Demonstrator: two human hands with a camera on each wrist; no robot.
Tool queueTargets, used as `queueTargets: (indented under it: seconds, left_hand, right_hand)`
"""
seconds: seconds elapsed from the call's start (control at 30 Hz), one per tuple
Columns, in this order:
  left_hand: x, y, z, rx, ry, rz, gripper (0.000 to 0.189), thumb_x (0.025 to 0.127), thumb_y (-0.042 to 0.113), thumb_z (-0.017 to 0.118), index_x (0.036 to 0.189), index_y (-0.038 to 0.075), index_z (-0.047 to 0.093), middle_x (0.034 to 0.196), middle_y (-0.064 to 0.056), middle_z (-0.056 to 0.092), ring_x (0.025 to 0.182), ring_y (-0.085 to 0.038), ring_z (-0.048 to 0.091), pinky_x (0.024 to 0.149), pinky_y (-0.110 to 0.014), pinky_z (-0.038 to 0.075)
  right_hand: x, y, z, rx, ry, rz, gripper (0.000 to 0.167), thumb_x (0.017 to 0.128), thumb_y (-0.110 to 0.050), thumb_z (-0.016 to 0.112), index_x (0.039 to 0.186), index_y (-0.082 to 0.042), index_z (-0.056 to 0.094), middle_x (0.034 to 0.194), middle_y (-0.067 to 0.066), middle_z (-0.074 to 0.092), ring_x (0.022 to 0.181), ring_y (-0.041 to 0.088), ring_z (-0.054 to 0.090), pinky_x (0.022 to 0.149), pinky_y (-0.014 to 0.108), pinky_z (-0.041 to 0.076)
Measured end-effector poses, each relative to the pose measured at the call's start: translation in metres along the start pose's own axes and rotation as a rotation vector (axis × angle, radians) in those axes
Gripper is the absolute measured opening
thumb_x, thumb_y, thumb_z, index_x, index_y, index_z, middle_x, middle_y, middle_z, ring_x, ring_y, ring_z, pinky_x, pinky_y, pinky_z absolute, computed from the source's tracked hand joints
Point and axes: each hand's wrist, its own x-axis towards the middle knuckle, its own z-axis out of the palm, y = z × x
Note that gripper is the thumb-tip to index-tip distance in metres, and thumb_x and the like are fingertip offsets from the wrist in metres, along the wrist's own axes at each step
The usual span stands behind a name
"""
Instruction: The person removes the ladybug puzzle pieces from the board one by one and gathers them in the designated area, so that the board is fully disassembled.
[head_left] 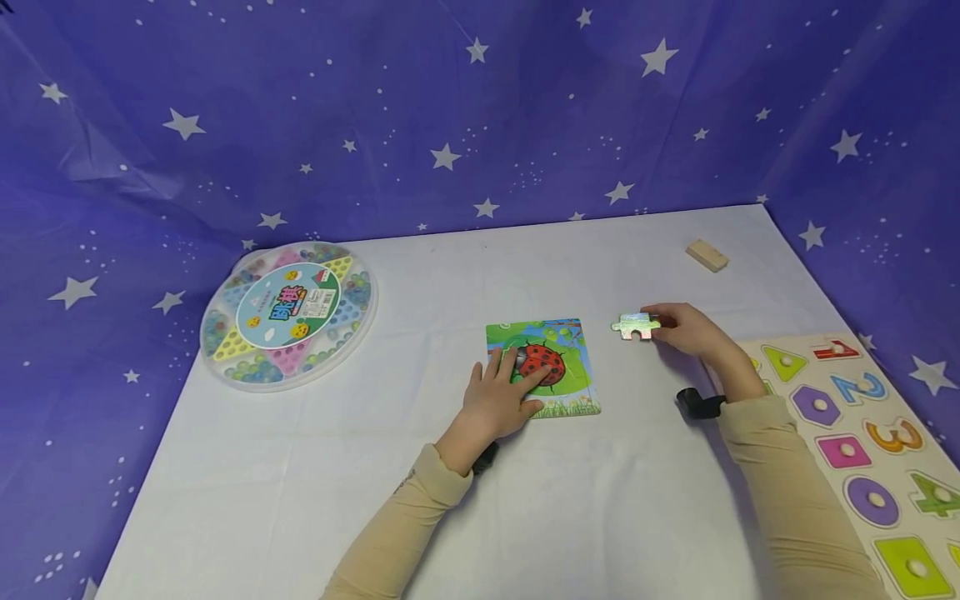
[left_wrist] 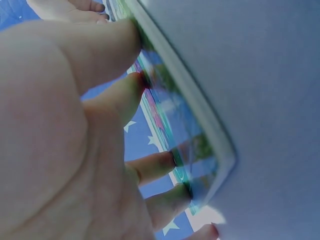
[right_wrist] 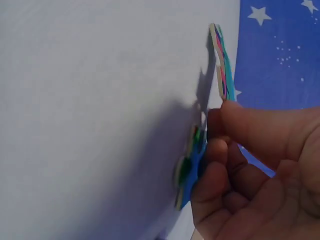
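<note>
A ladybug jigsaw puzzle (head_left: 573,379) lies flat on the white table in the head view. My left hand (head_left: 493,402) rests on its left side with spread fingers, partly covering the ladybug. In the left wrist view, the fingertips (left_wrist: 167,159) touch the glossy face and the thumb is near the edge. To the right, my right hand (head_left: 686,327) pinches a jigsaw piece (head_left: 636,326) between thumb and forefinger, above the table. A second piece (right_wrist: 192,172), with a blue face, shows beside the curled fingers in the right wrist view; I cannot tell whether they hold it.
At the left lies a round, clear-lidded board game case (head_left: 292,317) with marbles inside. A wooden block (head_left: 707,255) sits at the back right. Under and beside the right forearm is a wooden board of knobbed numbers and shapes (head_left: 847,492). A purple starry curtain (head_left: 450,108) hangs behind the table.
</note>
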Motion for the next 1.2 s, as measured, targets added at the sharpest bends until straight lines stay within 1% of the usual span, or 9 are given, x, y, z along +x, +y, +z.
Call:
queueTargets:
  seconds: [0.1, 0.27, 0.43, 0.67, 0.8, 0.87, 0.93, 1.1, 1.2]
  left_hand:
    - [0.000, 0.000, 0.000, 0.001, 0.000, 0.000, 0.054, 0.092, 0.054, 0.033, 0.143, 0.042, 0.019, 0.150, -0.010, 0.011, 0.136, -0.029, 0.004, 0.105, -0.048, 0.015]
    - [0.000, 0.000, 0.000, 0.010, 0.000, -0.002, 0.054, 0.092, 0.054, 0.032, 0.143, 0.043, 0.018, 0.150, -0.010, 0.011, 0.136, -0.029, 0.004, 0.105, -0.048, 0.015]
    - [0.000, 0.001, 0.000, 0.017, 0.002, 0.000, 0.054, 0.092, 0.055, 0.032, 0.143, 0.043, 0.018, 0.150, -0.010, 0.011, 0.136, -0.029, 0.004, 0.105, -0.048, 0.015]
    - [0.001, 0.000, 0.002, 0.011, 0.003, 0.000, 0.054, 0.092, 0.054, 0.033, 0.142, 0.043, 0.018, 0.150, -0.009, 0.011, 0.136, -0.029, 0.003, 0.105, -0.048, 0.016]
    - [0.002, -0.001, 0.002, 0.012, 0.003, 0.000, 0.054, 0.092, 0.055, 0.032, 0.142, 0.043, 0.017, 0.150, -0.009, 0.011, 0.136, -0.029, 0.003, 0.105, -0.048, 0.015]
    - [0.003, -0.002, 0.003, 0.012, 0.005, 0.001, 0.054, 0.092, 0.055, 0.032, 0.142, 0.043, 0.018, 0.150, -0.009, 0.011, 0.136, -0.029, 0.003, 0.105, -0.048, 0.015]
    - [0.003, -0.002, 0.003, 0.018, 0.006, 0.000, 0.054, 0.092, 0.055, 0.032, 0.142, 0.044, 0.017, 0.150, -0.009, 0.011, 0.136, -0.029, 0.003, 0.105, -0.048, 0.016]
    - [0.003, -0.002, 0.004, 0.038, 0.000, -0.004, 0.054, 0.091, 0.056, 0.031, 0.142, 0.045, 0.014, 0.150, -0.008, 0.010, 0.136, -0.028, 0.003, 0.104, -0.048, 0.016]
    - [0.003, -0.002, 0.004, 0.052, -0.005, -0.004, 0.055, 0.091, 0.057, 0.030, 0.142, 0.045, 0.014, 0.150, -0.008, 0.009, 0.136, -0.028, 0.004, 0.104, -0.048, 0.017]
  right_hand:
    - [-0.001, 0.001, 0.001, -0.040, 0.020, -0.018, 0.042, 0.088, 0.002, 0.051, 0.127, 0.013, 0.043, 0.118, 0.034, 0.047, 0.107, 0.042, 0.046, 0.090, 0.053, 0.034]
    - [0.001, 0.002, 0.002, -0.080, 0.039, -0.003, 0.042, 0.088, 0.000, 0.051, 0.128, 0.011, 0.044, 0.121, 0.033, 0.046, 0.110, 0.044, 0.044, 0.092, 0.053, 0.033]
    - [0.002, 0.001, 0.004, -0.106, 0.048, 0.004, 0.042, 0.087, 0.001, 0.052, 0.127, 0.011, 0.044, 0.116, 0.031, 0.049, 0.107, 0.042, 0.046, 0.089, 0.053, 0.035]
    - [0.001, -0.004, 0.005, -0.079, 0.094, -0.010, 0.039, 0.088, 0.000, 0.053, 0.126, 0.006, 0.048, 0.113, 0.027, 0.051, 0.103, 0.040, 0.048, 0.085, 0.052, 0.037]
    - [0.005, -0.019, 0.014, -0.029, 0.102, -0.066, 0.036, 0.089, -0.001, 0.052, 0.125, 0.005, 0.050, 0.108, 0.024, 0.054, 0.092, 0.034, 0.055, 0.074, 0.043, 0.044]
    - [0.009, -0.029, 0.022, -0.015, 0.091, -0.108, 0.035, 0.089, -0.001, 0.052, 0.124, 0.005, 0.052, 0.104, 0.021, 0.056, 0.085, 0.030, 0.057, 0.068, 0.037, 0.045]
    - [0.013, -0.040, 0.033, 0.002, 0.068, -0.153, 0.034, 0.090, -0.002, 0.053, 0.123, 0.004, 0.053, 0.101, 0.018, 0.058, 0.083, 0.027, 0.058, 0.065, 0.034, 0.045]
    - [0.021, -0.073, 0.062, 0.016, -0.028, -0.251, 0.034, 0.090, -0.003, 0.054, 0.124, 0.001, 0.053, 0.105, 0.017, 0.056, 0.091, 0.030, 0.058, 0.073, 0.041, 0.047]
    - [0.024, -0.090, 0.079, -0.034, -0.077, -0.289, 0.037, 0.091, -0.007, 0.054, 0.126, 0.004, 0.050, 0.110, 0.019, 0.054, 0.096, 0.031, 0.054, 0.079, 0.044, 0.045]
